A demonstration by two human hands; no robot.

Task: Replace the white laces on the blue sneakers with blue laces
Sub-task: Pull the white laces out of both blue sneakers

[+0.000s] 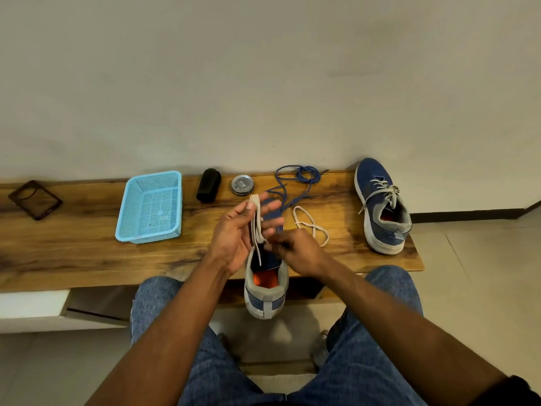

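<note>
The head view looks down on a seated person in jeans at a wooden worktop [87, 253] set against a pale wall. One blue sneaker [265, 284] stands at the near edge of it, heel toward the person, orange insole showing, its front hidden behind the hands. The left hand [238, 231] is raised with the palm turned up and the fingers spread, and folds of a white lace [257, 222] are draped over them, pinned near the thumb; this grip is a loose hold on the lace. The right hand [292, 249] is pinched at the lace just above the shoe's tongue, though motion blur hides how firmly. A free loop of the white lace [311, 225] trails on the worktop beside that hand. Judging by this, the step in hand is drawing the white lace out of the first shoe and gathering it up. The next move likely calls for freeing the last of it, setting it aside, perhaps in the light blue basket [150, 208], then picking up an end of the blue laces [298, 178] tangled farther back. The second sneaker [382, 206], at the right end, is still tied with white laces. A round tin [242, 185] and a black cylinder [208, 185] lie near the wall; the tin's lid bears a label too small to read, and a mark on the basket's rim is likewise illegible.
</note>
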